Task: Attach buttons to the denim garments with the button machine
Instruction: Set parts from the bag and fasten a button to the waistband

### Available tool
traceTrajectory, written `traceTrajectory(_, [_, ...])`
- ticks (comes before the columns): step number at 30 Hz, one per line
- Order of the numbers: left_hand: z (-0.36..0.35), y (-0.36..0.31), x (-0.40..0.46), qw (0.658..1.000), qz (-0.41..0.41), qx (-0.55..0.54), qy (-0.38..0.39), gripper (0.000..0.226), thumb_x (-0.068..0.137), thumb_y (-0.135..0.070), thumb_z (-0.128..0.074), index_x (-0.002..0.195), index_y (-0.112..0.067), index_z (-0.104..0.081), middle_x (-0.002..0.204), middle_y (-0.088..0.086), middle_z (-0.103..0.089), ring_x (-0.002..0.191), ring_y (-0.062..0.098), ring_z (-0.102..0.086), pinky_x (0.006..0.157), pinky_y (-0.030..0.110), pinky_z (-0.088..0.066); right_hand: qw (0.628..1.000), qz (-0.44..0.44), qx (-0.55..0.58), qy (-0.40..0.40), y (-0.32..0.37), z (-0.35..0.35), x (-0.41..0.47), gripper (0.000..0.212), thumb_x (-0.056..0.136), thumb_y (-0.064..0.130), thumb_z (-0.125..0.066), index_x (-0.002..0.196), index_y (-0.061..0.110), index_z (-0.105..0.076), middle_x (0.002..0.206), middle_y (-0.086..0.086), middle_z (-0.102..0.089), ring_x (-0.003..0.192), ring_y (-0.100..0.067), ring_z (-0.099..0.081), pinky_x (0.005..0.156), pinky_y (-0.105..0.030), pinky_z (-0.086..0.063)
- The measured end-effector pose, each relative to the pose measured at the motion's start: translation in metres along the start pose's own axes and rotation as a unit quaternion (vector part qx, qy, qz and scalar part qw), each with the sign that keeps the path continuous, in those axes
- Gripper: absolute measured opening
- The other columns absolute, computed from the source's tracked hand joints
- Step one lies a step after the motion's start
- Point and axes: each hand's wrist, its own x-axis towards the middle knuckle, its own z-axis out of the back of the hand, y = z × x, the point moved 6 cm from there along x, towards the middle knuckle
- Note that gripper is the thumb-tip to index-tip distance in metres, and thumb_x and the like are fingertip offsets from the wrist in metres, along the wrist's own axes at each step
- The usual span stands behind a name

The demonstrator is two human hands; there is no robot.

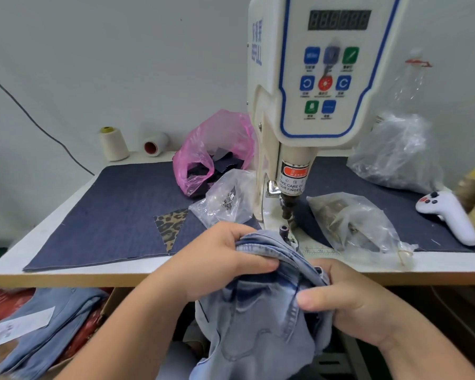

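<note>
A light-blue denim garment [255, 319] hangs over the table's front edge, its waistband bunched just in front of the button machine's lower die [283, 230]. My left hand [217, 259] grips the waistband from the left, thumb on top. My right hand [348, 300] pinches the fabric's right side near a seam. The cream button machine [324, 78] with a blue-trimmed control panel stands above, its punch head [288, 204] raised over the die. A clear bag of small metal parts [225, 201] lies to the machine's left and a clear bag of brass buttons [348, 218] to its right.
Dark denim cloth [115, 215] covers the table, with a leopard-print scrap [170, 223]. A pink bag of fabric scraps [214, 154], thread cones [113, 144], crumpled clear plastic [395, 152] and a white handheld controller [447, 215] lie around. More denim garments [47, 325] are piled at lower left.
</note>
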Motion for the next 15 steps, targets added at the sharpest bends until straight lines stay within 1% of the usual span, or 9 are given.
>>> traceTrajectory(3, [0.007,0.007,0.014,0.999,0.033,0.005,-0.018,0.023,0.084,0.003,-0.073,0.104,-0.008,-0.074,0.105,0.015,-0.075,0.097,0.025,-0.072,0.092,0.034,-0.057,0.997,0.024,0.04,-0.06,-0.004,0.013,0.003,0.053,0.071,0.01,-0.075,0.119,-0.009,-0.063,0.118,-0.039,-0.06,0.106,-0.043,-0.062,0.091,-0.045,-0.052])
traceTrajectory(5, [0.01,0.017,0.024,0.997,0.072,-0.018,-0.013,0.025,0.084,0.008,-0.069,0.106,-0.005,-0.072,0.107,0.018,-0.074,0.094,0.025,-0.071,0.088,0.035,-0.057,0.99,0.033,0.068,-0.121,-0.004,0.027,0.006,0.052,0.071,0.004,-0.073,0.121,-0.006,-0.063,0.121,-0.038,-0.06,0.108,-0.045,-0.063,0.093,-0.047,-0.051])
traceTrajectory(6, [0.01,0.023,0.028,0.995,0.094,-0.036,-0.004,0.027,0.084,0.009,-0.069,0.107,-0.004,-0.072,0.109,0.019,-0.073,0.095,0.026,-0.07,0.087,0.036,-0.057,0.984,0.037,0.084,-0.151,-0.005,0.035,0.008,0.053,0.07,0.001,-0.071,0.122,-0.007,-0.061,0.121,-0.037,-0.061,0.11,-0.046,-0.062,0.096,-0.049,-0.051])
traceTrajectory(8, [0.007,0.033,0.036,0.988,0.137,-0.076,0.017,0.034,0.079,0.004,-0.071,0.112,-0.003,-0.071,0.116,0.022,-0.07,0.1,0.031,-0.068,0.091,0.04,-0.055,0.972,0.048,0.115,-0.199,-0.005,0.047,0.014,0.055,0.071,-0.006,-0.069,0.124,-0.01,-0.057,0.12,-0.036,-0.062,0.113,-0.05,-0.06,0.101,-0.054,-0.048])
traceTrajectory(9, [0.006,0.038,0.039,0.983,0.153,-0.096,0.026,0.039,0.076,0.0,-0.071,0.115,-0.003,-0.07,0.12,0.024,-0.068,0.101,0.033,-0.067,0.093,0.043,-0.054,0.967,0.052,0.122,-0.219,-0.004,0.052,0.017,0.054,0.071,-0.005,-0.067,0.123,-0.011,-0.057,0.118,-0.036,-0.063,0.112,-0.05,-0.061,0.099,-0.053,-0.049])
traceTrajectory(11, [0.005,0.044,0.046,0.976,0.171,-0.13,0.037,0.044,0.075,-0.005,-0.069,0.118,0.0,-0.068,0.12,0.025,-0.066,0.099,0.035,-0.066,0.09,0.042,-0.054,0.957,0.055,0.125,-0.257,0.0,0.061,0.024,0.052,0.068,-0.004,-0.067,0.119,-0.011,-0.059,0.113,-0.034,-0.066,0.106,-0.046,-0.066,0.088,-0.047,-0.056])
traceTrajectory(13, [0.009,0.047,0.052,0.971,0.186,-0.146,0.032,0.041,0.073,-0.008,-0.068,0.114,-0.002,-0.069,0.112,0.022,-0.068,0.091,0.032,-0.068,0.083,0.036,-0.056,0.949,0.046,0.129,-0.284,0.003,0.067,0.032,0.053,0.064,-0.004,-0.07,0.115,-0.01,-0.062,0.109,-0.032,-0.068,0.099,-0.043,-0.069,0.082,-0.043,-0.058])
traceTrajectory(15, [0.015,0.049,0.057,0.967,0.203,-0.151,0.022,0.039,0.071,-0.012,-0.066,0.11,-0.006,-0.07,0.107,0.019,-0.068,0.086,0.03,-0.068,0.078,0.034,-0.055,0.944,0.036,0.133,-0.299,0.006,0.072,0.041,0.054,0.059,-0.003,-0.073,0.111,-0.01,-0.062,0.104,-0.031,-0.07,0.09,-0.039,-0.071,0.076,-0.04,-0.059])
